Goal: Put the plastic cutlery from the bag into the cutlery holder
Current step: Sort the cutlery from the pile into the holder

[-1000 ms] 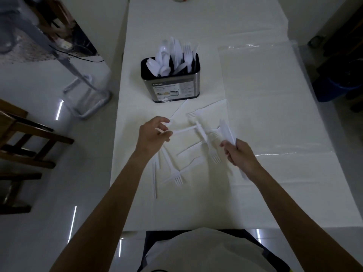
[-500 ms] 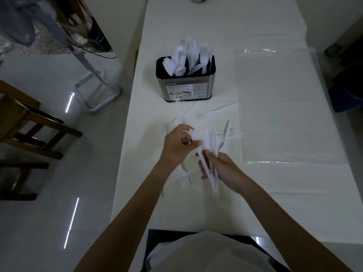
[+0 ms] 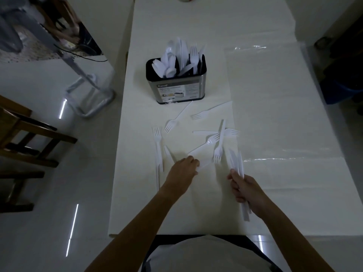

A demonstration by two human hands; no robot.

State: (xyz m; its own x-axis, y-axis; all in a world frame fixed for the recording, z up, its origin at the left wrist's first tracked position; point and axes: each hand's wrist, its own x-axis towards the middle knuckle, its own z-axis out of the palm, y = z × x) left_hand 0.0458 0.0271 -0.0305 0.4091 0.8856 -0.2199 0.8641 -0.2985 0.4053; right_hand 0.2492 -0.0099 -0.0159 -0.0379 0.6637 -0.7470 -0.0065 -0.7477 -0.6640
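A metal cutlery holder [image 3: 177, 91] with a black rim stands at the middle of the white table, filled with white plastic spoons, knives and forks. Several white plastic forks [image 3: 204, 137] lie scattered on the table between the holder and me. My right hand [image 3: 246, 190] grips a bundle of plastic cutlery [image 3: 236, 163] that sticks out past both ends of the fist. My left hand [image 3: 182, 173] rests on the table with its fingers pinching the handle end of a fork [image 3: 205, 147].
A flat clear plastic bag [image 3: 275, 103] lies on the table to the right. A wooden chair [image 3: 25, 138] and a metal stand [image 3: 88, 91] are on the floor at left. The table's near edge [image 3: 176, 233] is just before my body.
My hands have drawn apart. The right hand has moved right with its bundle; the left hand has dropped to the table onto a fork handle.
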